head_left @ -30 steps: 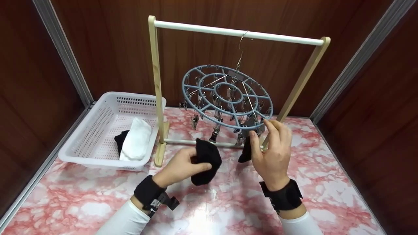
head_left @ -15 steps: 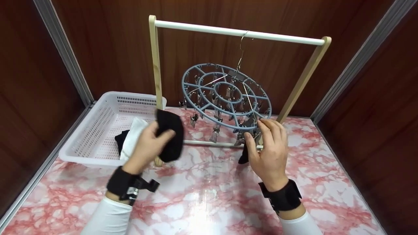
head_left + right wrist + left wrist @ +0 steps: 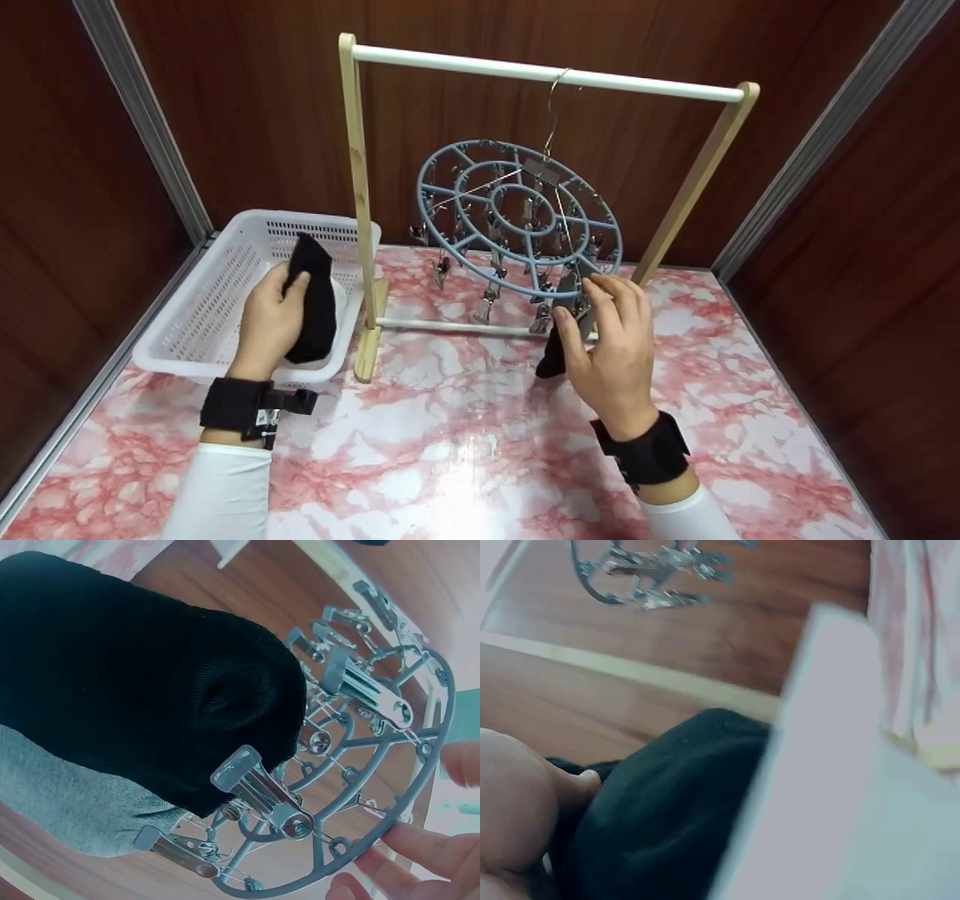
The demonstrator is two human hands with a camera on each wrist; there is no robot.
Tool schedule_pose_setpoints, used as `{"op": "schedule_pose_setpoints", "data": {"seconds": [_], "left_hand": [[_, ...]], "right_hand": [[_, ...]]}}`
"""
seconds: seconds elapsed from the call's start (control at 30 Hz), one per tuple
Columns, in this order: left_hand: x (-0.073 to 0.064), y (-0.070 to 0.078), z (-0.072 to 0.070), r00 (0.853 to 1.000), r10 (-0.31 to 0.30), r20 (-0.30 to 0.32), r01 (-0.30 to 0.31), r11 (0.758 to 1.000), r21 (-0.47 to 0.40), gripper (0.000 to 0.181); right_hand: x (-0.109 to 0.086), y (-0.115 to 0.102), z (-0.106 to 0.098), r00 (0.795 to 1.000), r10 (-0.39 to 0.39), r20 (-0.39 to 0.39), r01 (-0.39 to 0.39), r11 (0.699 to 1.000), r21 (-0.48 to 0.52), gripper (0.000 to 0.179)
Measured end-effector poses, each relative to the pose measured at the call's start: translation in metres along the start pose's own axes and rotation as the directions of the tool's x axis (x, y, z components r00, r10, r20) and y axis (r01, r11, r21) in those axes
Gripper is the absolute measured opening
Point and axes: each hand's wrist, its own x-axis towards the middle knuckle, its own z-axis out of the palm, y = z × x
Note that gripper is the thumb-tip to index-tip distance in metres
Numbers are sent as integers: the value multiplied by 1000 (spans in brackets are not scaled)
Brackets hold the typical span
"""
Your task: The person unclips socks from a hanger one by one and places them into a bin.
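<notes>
My left hand (image 3: 266, 319) pinches a black sock (image 3: 313, 307) over the white basket, its thumb across the cloth. In the left wrist view the same sock (image 3: 675, 810) fills the lower middle beside the thumb. A round blue-grey clip hanger (image 3: 465, 244) hangs tilted from the rack. My right hand (image 3: 619, 345) pinches its near right rim between thumb and fingertips (image 3: 401, 844). Close by, a black sock (image 3: 150, 667) and a grey sock (image 3: 82, 795) are on the hanger, with metal clips (image 3: 262, 795) at their ends.
The white plastic basket (image 3: 176, 364) stands at the left, with a white cloth partly hidden behind the held sock. A rack with wooden legs (image 3: 356, 157) and a white top bar (image 3: 465, 64) stands on the pink marbled table (image 3: 420, 457). Dark wood panels enclose three sides.
My left hand has carried the black sock left from in front of the hanger to over the basket. My right hand has shifted slightly left with the hanger's rim, which has swung a little.
</notes>
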Motion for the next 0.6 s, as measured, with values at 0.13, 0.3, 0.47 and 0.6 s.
{"op": "schedule_pose_setpoints", "data": {"seconds": [0.13, 0.3, 0.47, 0.6], "left_hand": [[-1, -7, 7, 998, 54, 22, -56, 990, 132, 35], [-2, -9, 15, 997, 32, 67, -48, 967, 252, 33], [-4, -11, 20, 996, -14, 90, -17, 943, 333, 34], [-5, -13, 21, 1000, 24, 14, -27, 922, 386, 34]], "right_hand": [[-2, 0, 0, 1000, -3, 15, 3, 1000, 8, 45], [-2, -1, 1, 1000, -10, 28, 9, 1000, 10, 45], [-2, -3, 1, 999, -25, 27, 24, 999, 28, 45], [-2, -5, 0, 998, -52, 25, 51, 997, 51, 44]]}}
